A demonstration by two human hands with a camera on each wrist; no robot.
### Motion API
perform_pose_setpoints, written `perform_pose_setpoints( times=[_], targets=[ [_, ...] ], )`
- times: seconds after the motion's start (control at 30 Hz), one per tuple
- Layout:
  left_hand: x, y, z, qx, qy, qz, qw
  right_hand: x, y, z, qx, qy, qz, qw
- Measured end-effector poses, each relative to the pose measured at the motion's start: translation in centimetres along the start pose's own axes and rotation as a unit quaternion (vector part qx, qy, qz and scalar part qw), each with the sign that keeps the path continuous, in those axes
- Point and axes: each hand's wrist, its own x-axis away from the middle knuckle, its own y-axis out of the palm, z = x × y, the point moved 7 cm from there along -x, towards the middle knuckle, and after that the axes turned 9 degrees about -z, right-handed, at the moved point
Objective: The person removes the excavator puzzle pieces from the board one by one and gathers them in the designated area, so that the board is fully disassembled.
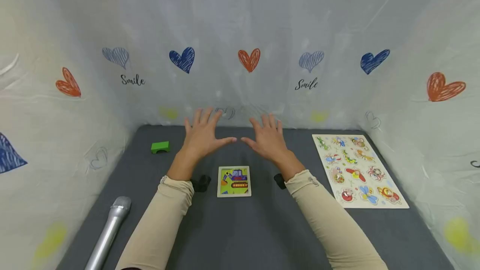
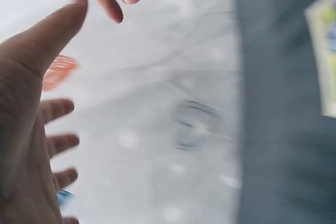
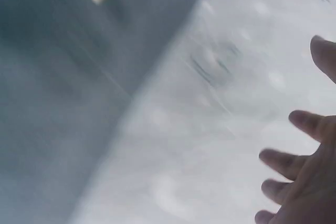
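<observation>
Both hands are raised above the far part of the table, fingers spread and holding nothing. In the head view the left hand [image 1: 201,137] has its thumb pointing toward the right hand [image 1: 268,138], whose thumb points back at it; the thumbs are apart. Below and between the wrists lies a small square picture puzzle [image 1: 234,181] with an excavator on it, in a pale frame. Its corner shows at the right of the left wrist view. A green arch block [image 1: 160,147] lies to the left of the left hand. Neither hand touches anything.
A silver microphone [image 1: 109,232] lies at the table's left front. On the right is a large pale board [image 1: 360,172] with several insect pictures. The dark grey table [image 1: 240,236] meets a whitish sheet [image 1: 247,20] printed with hearts at the back and sides.
</observation>
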Motion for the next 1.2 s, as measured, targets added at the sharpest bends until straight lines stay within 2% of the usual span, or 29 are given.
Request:
perform_pose_setpoints(
  times=[0.1,0.23,0.33,0.4,0.47,0.57,0.77,1.2],
  targets=[
    [-0.1,2.6,-0.8,-0.016,0.024,-0.012,0.9995,-0.5,2.6,-0.6,0.002,-0.028,-0.002,0.9996],
    [0.7,7.6,-2.2,-0.029,0.052,-0.042,0.9973,-0.5,7.1,-1.6,-0.014,-0.06,-0.028,0.9977],
    [1.6,11.0,-2.9,-0.022,0.066,-0.078,0.9945,-0.2,9.9,-2.2,-0.029,-0.075,-0.049,0.9955],
    [2.3,12.8,-3.2,-0.012,0.07,-0.103,0.9921,0.0,11.5,-2.6,-0.028,-0.081,-0.061,0.9944],
    [3.0,14.0,-3.3,0.0,0.076,-0.118,0.9901,0.1,12.5,-3.0,-0.026,-0.088,-0.068,0.9935],
    [3.7,14.7,-3.4,0.012,0.086,-0.127,0.9881,0.2,13.3,-3.3,-0.019,-0.094,-0.066,0.9932],
    [4.1,14.9,-3.6,0.035,0.104,-0.135,0.9846,0.3,13.5,-3.7,-0.015,-0.094,-0.059,0.9937],
    [4.5,15.8,-4.1,0.026,0.098,-0.152,0.9831,0.2,13.8,-4.3,-0.045,-0.082,-0.071,0.9931]
  ],
)
